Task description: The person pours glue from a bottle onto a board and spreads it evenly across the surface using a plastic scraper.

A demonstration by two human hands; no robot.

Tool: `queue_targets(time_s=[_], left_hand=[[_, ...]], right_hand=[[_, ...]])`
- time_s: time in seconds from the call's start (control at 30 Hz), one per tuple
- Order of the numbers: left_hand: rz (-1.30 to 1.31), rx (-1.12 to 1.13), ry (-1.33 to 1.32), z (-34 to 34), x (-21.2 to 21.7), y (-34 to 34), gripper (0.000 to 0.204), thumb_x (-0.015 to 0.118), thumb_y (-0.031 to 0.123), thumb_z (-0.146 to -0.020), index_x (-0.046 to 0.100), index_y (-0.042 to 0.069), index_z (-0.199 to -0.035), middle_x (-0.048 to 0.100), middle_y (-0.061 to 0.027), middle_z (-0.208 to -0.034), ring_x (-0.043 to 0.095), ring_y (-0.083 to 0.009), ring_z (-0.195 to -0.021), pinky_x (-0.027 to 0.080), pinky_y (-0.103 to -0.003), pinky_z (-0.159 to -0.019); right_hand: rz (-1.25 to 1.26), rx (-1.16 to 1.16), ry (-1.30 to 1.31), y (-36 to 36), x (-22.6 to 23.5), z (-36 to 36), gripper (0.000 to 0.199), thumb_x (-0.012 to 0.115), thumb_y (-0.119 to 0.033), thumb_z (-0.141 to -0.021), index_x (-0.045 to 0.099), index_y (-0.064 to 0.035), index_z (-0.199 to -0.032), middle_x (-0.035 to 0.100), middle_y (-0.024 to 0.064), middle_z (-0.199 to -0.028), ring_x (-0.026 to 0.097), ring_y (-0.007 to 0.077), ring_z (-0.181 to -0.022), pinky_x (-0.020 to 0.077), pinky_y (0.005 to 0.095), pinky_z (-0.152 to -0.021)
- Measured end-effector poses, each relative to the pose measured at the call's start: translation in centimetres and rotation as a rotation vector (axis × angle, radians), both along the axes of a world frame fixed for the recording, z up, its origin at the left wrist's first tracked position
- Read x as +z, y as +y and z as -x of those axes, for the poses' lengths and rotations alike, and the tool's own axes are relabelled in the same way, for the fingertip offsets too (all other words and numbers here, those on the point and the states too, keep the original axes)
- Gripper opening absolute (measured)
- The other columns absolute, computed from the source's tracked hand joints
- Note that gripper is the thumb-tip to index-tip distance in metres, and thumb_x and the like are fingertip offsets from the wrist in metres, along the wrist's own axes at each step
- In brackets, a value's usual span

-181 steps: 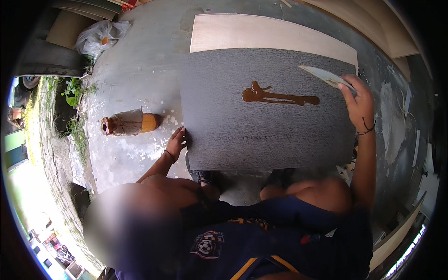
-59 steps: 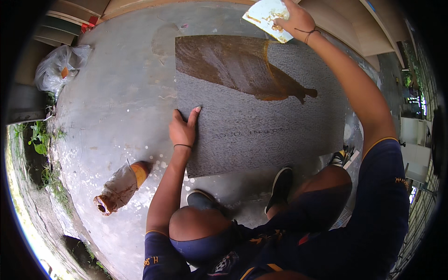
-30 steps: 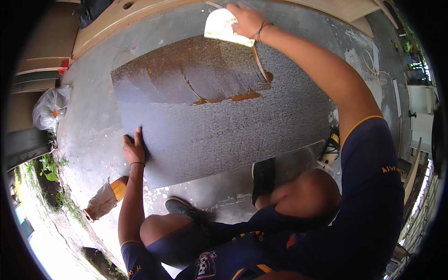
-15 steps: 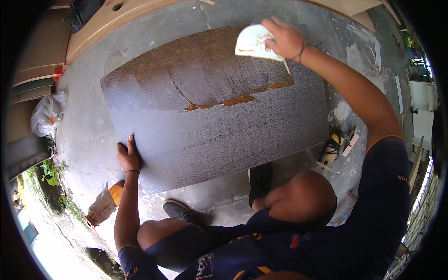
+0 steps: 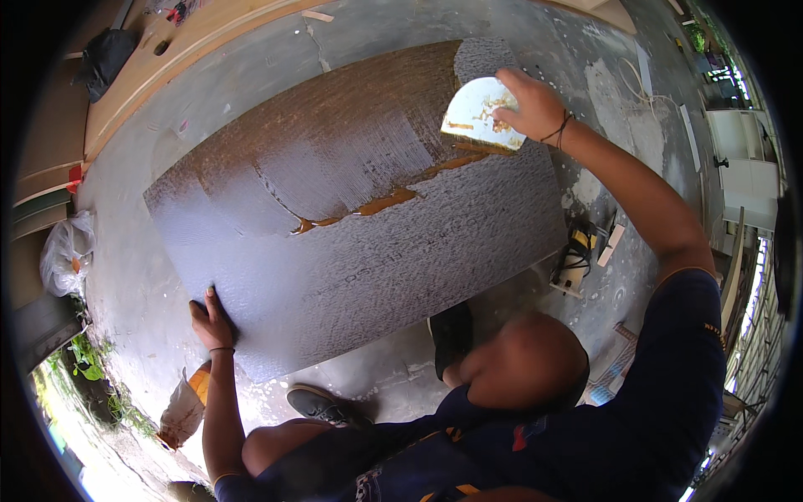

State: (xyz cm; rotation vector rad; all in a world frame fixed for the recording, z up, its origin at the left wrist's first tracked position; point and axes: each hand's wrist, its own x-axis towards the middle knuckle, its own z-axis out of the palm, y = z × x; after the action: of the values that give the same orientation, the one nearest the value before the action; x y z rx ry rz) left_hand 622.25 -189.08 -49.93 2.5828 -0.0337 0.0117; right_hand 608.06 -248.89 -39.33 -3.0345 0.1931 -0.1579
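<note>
A large grey textured board (image 5: 401, 284) lies in front of me, its far part coated with thin brown glue (image 5: 276, 134). A thick orange-brown bead of glue (image 5: 389, 202) runs along the near border of the coating. My right hand (image 5: 533, 107) pinches a white half-round spreader (image 5: 478, 113), smeared with brown. The spreader's straight edge is down at the board's right part, by the end of the bead. My left hand (image 5: 212, 323) is closed on the board's left edge, thumb on top; its other fingers are partly hidden.
A corded tool with a flat base (image 5: 572, 266) lies right of the board beside a wood strip (image 5: 611, 244). Left of me are a torn paper-like packet (image 5: 182, 410) and a clear plastic bag (image 5: 69, 255). A wooden panel (image 5: 201, 50) borders the far left. My shoe (image 5: 322, 403) is close to the board.
My right hand has brought the spreader nearer to me, down to the glue bead at the right. The left hand keeps its hold on the edge. The view has shifted slightly.
</note>
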Motion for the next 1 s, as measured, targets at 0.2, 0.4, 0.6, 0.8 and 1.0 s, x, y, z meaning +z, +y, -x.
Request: queue_targets(time_s=[0.2,0.4,0.6,0.8,1.0], left_hand=[[-0.040,-0.003,-0.052,-0.1,0.0,0.4,0.049,0.055,0.038,-0.087,0.042,-0.006,-0.070,0.046,-0.0200,-0.058,0.036,-0.0265,-0.053,0.035,-0.041,-0.052],[-0.033,0.002,-0.008,-0.4,-0.3,-0.5,0.049,0.055,0.039,-0.086,0.043,-0.006,-0.071,0.046,-0.0193,-0.058,0.036,-0.0275,-0.053,0.035,-0.041,-0.052],[-0.013,0.007,-0.038,-0.2,0.0,0.6,0.050,0.055,0.040,-0.086,0.043,-0.006,-0.071,0.048,-0.0207,-0.059,0.039,-0.0281,-0.053,0.036,-0.041,-0.053],[-0.011,-0.006,-0.037,-0.4,-0.7,0.5,0.051,0.055,0.041,-0.086,0.044,-0.006,-0.070,0.048,-0.0207,-0.059,0.040,-0.0285,-0.054,0.036,-0.041,-0.053],[-0.017,0.023,-0.038,-0.2,-0.3,0.3,0.053,0.055,0.043,-0.085,0.043,-0.006,-0.068,0.047,-0.0196,-0.058,0.038,-0.0271,-0.054,0.036,-0.040,-0.054]], right_hand=[[0.051,-0.322,-0.105,-6.9,-0.5,-6.8,0.044,0.062,-0.021,-0.070,0.049,-0.0062,-0.109,0.058,0.0199,-0.098,0.057,0.0374,-0.090,0.0464,0.0430,-0.076],[0.322,-0.598,-0.100,-15.8,0.5,-6.0,0.054,0.064,-0.034,-0.073,0.046,-0.0061,-0.114,0.059,0.0210,-0.102,0.057,0.0381,-0.093,0.0452,0.0448,-0.079],[-0.133,-0.556,-0.298,-9.4,3.9,-1.1,0.057,0.072,-0.034,-0.069,0.050,-0.0013,-0.110,0.062,0.0193,-0.098,0.060,0.0297,-0.090,0.0458,0.0385,-0.080],[-0.338,-0.569,0.058,-0.6,-2.6,5.7,0.076,0.075,-0.038,-0.063,0.045,0.0065,-0.117,0.054,0.0265,-0.112,0.053,0.0343,-0.106,0.0403,0.0384,-0.091],[-0.279,-0.515,-0.032,7.0,0.5,5.0,0.051,0.073,-0.027,-0.068,0.049,0.0024,-0.102,0.062,0.0227,-0.087,0.064,0.0325,-0.081,0.0496,0.0399,-0.069]])
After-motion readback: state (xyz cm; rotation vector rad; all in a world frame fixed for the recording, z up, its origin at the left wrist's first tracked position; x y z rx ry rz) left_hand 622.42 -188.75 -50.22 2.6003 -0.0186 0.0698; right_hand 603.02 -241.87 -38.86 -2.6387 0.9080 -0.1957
